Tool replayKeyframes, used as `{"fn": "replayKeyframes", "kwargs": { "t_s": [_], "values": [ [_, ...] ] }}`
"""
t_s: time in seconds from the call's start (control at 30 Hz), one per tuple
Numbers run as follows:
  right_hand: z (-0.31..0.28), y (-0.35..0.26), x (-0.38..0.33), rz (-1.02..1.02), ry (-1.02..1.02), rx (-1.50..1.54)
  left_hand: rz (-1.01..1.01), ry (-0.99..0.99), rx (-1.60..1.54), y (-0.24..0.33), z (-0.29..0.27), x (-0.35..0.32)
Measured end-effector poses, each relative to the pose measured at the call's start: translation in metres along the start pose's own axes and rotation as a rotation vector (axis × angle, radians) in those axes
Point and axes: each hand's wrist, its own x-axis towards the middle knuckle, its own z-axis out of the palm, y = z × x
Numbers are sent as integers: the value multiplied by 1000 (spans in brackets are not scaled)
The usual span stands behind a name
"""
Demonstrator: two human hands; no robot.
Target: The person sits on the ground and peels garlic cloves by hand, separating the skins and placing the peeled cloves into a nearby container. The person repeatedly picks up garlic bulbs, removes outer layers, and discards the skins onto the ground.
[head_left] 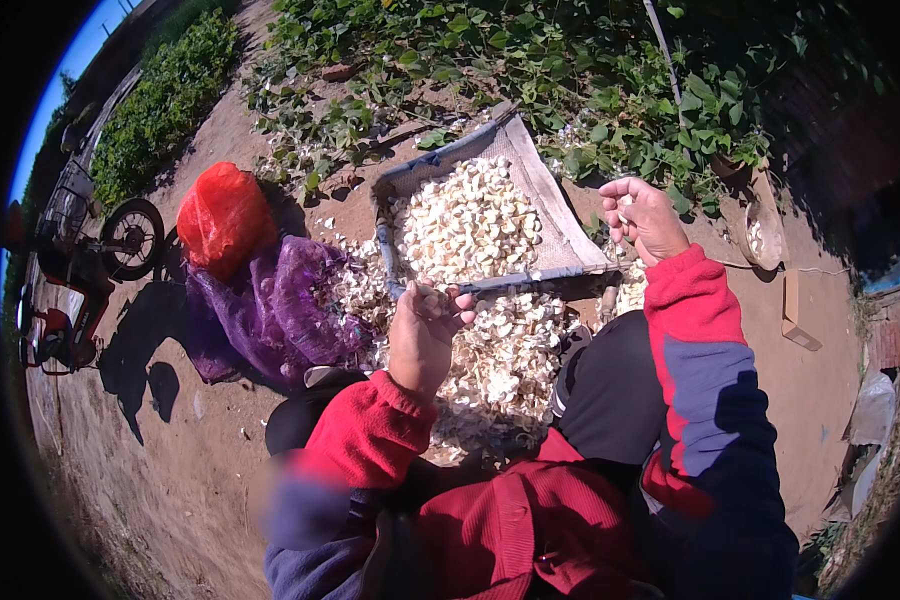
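Observation:
A tray lined with pale woven cloth [560,228] lies in front of me, heaped with whitish garlic cloves [470,220]. My left hand [425,335] is at its near edge, fingers curled together; what they hold, if anything, is too small to make out. My right hand [648,220] is raised beyond the tray's right side, thumb and fingers closed on a small white garlic clove [626,202]. Between my knees a pile of pale, papery garlic skins [500,360] covers the ground, below and between the hands.
Left of the pile lie a purple mesh bag [270,310] and an orange-red bag [225,220]. A motorbike [80,290] stands far left. At right are a shallow basket [763,235] with pale bits and a cardboard box [800,310]. Leafy vines [590,90] grow beyond the tray.

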Motion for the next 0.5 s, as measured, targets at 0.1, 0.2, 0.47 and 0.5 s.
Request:
{"fn": "replayKeyframes", "kwargs": {
  "t_s": [0.1,0.2,0.47,0.5],
  "values": [
    [-77,-3,-36,28,186,-573,-83,-104,-47,3,1,-3],
    [-96,-1,-66,-323,296,-1411,-149,-186,-56,3,7,-5],
    [111,-13,-91,-452,-282,-709,-109,-329,60,-5,29,-15],
    [134,-10,-93,-447,-327,-719,-89,-326,88,-4,30,-16]
  ]
}}
